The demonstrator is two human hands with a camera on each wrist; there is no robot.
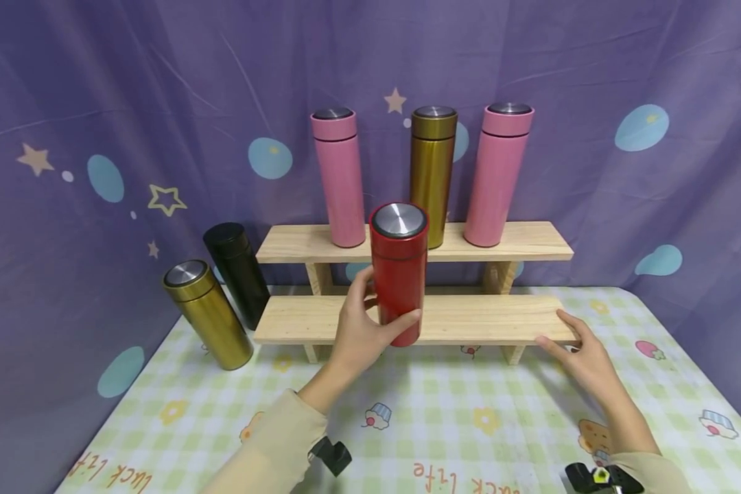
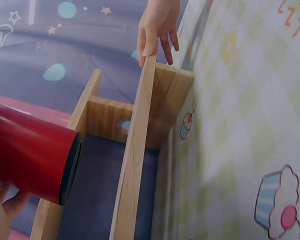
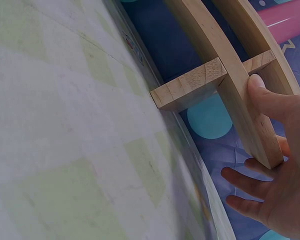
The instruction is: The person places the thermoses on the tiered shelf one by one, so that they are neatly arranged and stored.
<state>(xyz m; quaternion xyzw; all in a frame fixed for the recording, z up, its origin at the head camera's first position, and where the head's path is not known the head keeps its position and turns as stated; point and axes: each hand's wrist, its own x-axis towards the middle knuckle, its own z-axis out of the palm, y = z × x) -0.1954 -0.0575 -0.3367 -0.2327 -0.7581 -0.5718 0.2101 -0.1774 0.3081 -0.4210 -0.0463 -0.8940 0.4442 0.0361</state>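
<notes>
A red thermos bottle point(image 1: 400, 281) with a silver lid top stands upright in my left hand point(image 1: 359, 336), fingers and thumb wrapped round its lower half. The left wrist view shows the bottle's dark base point(image 2: 71, 170) held out in front of the two-tier wooden shelf point(image 2: 132, 165), above its lower board. With my right hand point(image 1: 586, 357) I grip the right end of the lower board point(image 1: 500, 319). The thumb point(image 3: 257, 85) presses on the front edge, while other fingers reach round the board's end.
On the upper board point(image 1: 290, 240) stand a pink bottle point(image 1: 342, 185), a gold bottle point(image 1: 432, 171) and another pink bottle point(image 1: 497, 185). Left of the shelf, a gold bottle point(image 1: 213, 319) and a black bottle point(image 1: 237, 274) stand on the checked tablecloth point(image 1: 432, 425). A purple curtain point(image 1: 160, 82) hangs behind.
</notes>
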